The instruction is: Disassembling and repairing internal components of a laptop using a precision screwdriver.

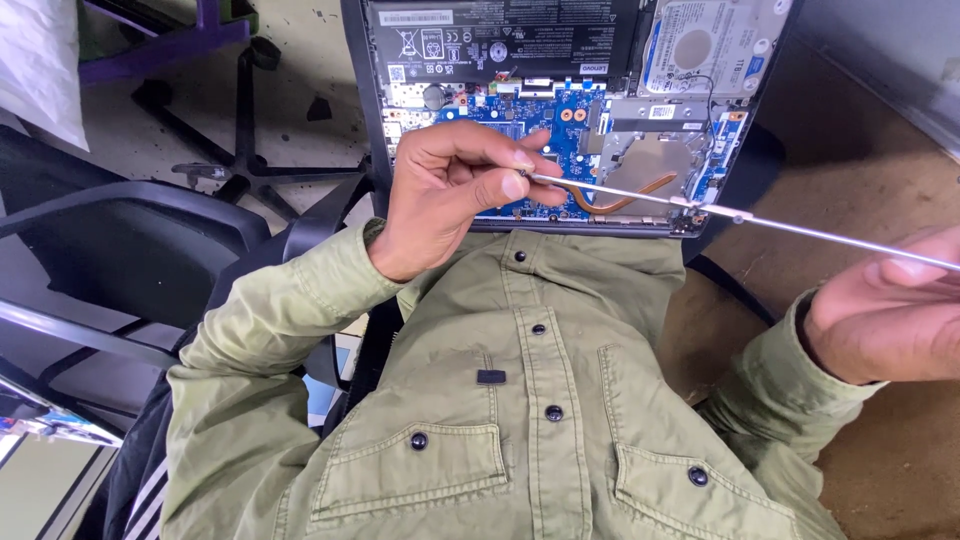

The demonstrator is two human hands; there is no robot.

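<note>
Green shirt [520, 400] – both hands pinch thin rod [700, 205] w/ laptop [560, 110] edge beneath.

Stained concrete floor [300, 70], black office chair [130, 250] (armrest at left), star-shaped chair base [245, 165], brown table [860, 170].

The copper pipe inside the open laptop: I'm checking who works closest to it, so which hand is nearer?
Left. The left hand pinches the thin metal rod right beside the copper pipe; the right hand holds the rod's far end, off the laptop.

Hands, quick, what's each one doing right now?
Left hand: closed, pinching the tip of a thin metal rod.
Right hand: closed on the rod's other end.
</note>
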